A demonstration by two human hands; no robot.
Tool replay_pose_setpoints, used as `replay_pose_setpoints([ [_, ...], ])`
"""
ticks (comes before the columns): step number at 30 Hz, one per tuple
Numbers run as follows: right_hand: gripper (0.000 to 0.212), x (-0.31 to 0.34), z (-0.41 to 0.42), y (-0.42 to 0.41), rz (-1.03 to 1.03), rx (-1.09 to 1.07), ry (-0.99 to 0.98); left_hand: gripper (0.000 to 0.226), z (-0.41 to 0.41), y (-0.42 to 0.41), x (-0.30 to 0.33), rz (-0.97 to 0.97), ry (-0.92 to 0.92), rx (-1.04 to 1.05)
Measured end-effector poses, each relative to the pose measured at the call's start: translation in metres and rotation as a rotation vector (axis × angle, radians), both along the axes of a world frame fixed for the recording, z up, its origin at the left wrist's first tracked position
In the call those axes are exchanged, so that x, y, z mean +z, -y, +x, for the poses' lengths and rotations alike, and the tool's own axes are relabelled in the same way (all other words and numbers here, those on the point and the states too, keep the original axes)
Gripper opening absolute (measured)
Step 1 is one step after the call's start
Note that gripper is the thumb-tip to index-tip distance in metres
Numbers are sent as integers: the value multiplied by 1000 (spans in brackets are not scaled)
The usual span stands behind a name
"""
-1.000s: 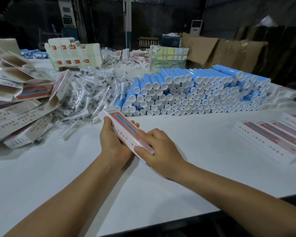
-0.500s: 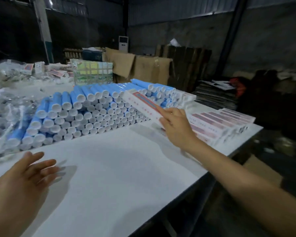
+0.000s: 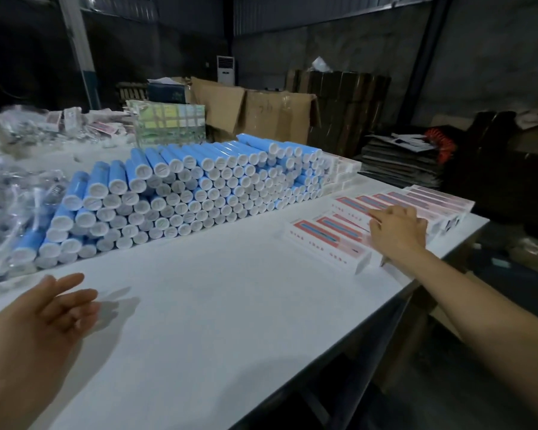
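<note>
The right hand (image 3: pixel 396 232) rests its fingers on a row of red and white boxes (image 3: pixel 326 240) near the edge of the white table (image 3: pixel 218 305). The left hand (image 3: pixel 38 330) hangs open over the table. A big pile of blue tubes (image 3: pixel 184 193) sits behind, with clear bags (image 3: pixel 10 206) on its left.

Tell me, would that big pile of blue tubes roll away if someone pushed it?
Probably yes: the blue tubes are round and lie on their sides, stacked several layers high on the smooth white table, so a sideways push could send the top ones rolling. Each looks light, likely plastic.
</note>
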State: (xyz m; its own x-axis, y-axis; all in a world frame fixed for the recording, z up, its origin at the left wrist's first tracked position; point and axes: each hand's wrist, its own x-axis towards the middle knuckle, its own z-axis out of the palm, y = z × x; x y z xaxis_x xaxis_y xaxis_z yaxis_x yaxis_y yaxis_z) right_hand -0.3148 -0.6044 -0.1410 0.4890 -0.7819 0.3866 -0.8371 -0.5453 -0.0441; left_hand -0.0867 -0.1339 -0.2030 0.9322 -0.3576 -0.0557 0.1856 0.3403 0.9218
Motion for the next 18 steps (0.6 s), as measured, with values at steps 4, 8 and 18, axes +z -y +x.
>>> replay_pose_setpoints([
  [4,36,16,13,-30,17,122,233,16,-40,12,28,253,226,97],
  [8,25,31,52,-98,122,517,501,18,-71,17,38,609,531,12],
  [18,16,-5,136,-279,347,1228,209,25,-69,17,36,702,529,-65],
])
